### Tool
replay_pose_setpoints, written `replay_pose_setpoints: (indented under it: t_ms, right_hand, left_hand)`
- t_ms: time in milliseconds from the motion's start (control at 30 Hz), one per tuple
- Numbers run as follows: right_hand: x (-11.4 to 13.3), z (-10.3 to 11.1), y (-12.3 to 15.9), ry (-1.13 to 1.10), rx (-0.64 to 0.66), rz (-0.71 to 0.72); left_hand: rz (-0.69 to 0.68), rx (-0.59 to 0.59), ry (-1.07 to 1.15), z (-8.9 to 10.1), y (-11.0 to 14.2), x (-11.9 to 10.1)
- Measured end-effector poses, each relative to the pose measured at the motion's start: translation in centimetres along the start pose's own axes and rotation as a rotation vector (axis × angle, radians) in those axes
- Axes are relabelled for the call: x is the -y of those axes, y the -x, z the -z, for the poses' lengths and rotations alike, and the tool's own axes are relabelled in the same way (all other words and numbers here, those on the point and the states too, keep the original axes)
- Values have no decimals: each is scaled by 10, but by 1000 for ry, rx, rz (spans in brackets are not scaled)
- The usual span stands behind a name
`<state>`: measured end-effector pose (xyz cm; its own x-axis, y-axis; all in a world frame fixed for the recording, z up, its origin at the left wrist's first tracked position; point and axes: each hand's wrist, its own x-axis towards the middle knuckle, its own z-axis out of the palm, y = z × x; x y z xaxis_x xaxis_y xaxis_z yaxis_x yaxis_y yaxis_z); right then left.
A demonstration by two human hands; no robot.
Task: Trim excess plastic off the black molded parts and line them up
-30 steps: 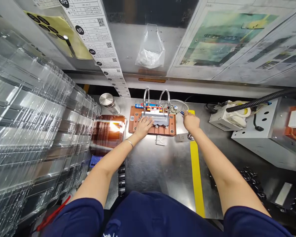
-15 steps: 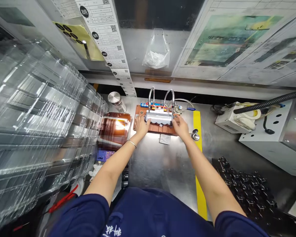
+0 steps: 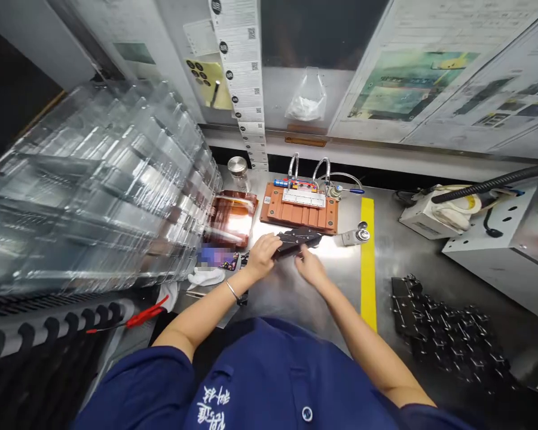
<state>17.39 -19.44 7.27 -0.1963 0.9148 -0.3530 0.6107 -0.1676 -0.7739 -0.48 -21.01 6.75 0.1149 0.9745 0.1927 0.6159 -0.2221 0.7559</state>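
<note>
A long black moulded part (image 3: 299, 240) lies slantwise between my hands, in front of a brown fixture block (image 3: 273, 202). My left hand (image 3: 263, 255) is closed around the part's left end. At its near edge, my right hand (image 3: 311, 266) has curled fingers against the part; what the fingertips grip is partly hidden. On the fixture sits a white strip (image 3: 303, 198) with small marks. Two metal hoses (image 3: 321, 168) arch up behind it. Right of the part stands a small bottle with a shiny top (image 3: 362, 235).
Stacked clear plastic trays (image 3: 116, 179) rise at the left, beside brown plastic trays (image 3: 231, 218), a lidded jar (image 3: 238, 172) and a white glove (image 3: 207, 276). Yellow tape (image 3: 368, 263) crosses the bench. Several black parts (image 3: 452, 334) and a grey machine box (image 3: 497, 251) occupy the right.
My hands have moved from the fixture back towards my body, with a black part now in them. The long grey piece on the fixture is gone, exposing the white strip. The view has shifted left.
</note>
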Motion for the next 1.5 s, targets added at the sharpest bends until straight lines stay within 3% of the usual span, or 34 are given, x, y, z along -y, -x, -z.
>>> replay_pose_setpoints:
  t_ms: [100,167,200,267,333,400,433,500,633,700,767,833,900,933,1000,1100,1200,1267,1367,1500]
  right_hand:
    - [33,-25,27,-55,250,142]
    - [46,-26,32,-221,499,265]
    - [51,-23,27,-315,539,319]
    - [60,-21,2,-300,376,399]
    - [70,-34,-33,52,155,464]
    - [80,-60,-65,227,142,484]
    - [84,-77,-78,295,153,494]
    - [90,-111,-96,426,181,501]
    - [91,-156,-107,658,231,498]
    - [90,-164,-104,743,240,503]
    - [88,-165,-99,804,251,521]
    - [88,-162,-94,843,266,541]
    - [90,-157,-91,864,271,550]
    - [90,-155,-91,869,269,548]
    - [92,-149,-91,869,262,537]
    - [90,-138,-93,853,259,529]
    - [85,-127,-92,825,270,549]
    - [83,-120,-89,800,283,569]
    - [90,-112,-85,750,285,590]
    - [117,-107,-83,661,209,582]
  left_hand:
    - [-89,-43,-71,31,11,-7]
    - [-151,-144,-169,72,21,-13]
    - [-221,-241,-263,99,27,-17]
    - [-316,-521,-499,160,43,-31]
    - [-269,-812,-789,222,60,-49]
    - [-156,-1050,-966,277,74,-65]
    - [-108,-1113,-1031,300,79,-71]
    - [51,-1154,-1094,334,84,-74]
    - [374,-867,-1052,365,86,-58]
    - [398,-736,-974,364,87,-50]
    - [328,-750,-897,348,90,-47]
    - [234,-865,-765,316,92,-45]
    - [211,-834,-433,271,90,-38]
    - [294,-706,-208,246,86,-30]
    - [683,-435,241,201,74,-7]
    - [878,-341,399,155,47,41]
    - [981,-317,509,137,24,84]
    - [993,-288,562,132,14,101]
    - [933,-252,593,120,6,108]
    - [749,-192,550,106,0,97]
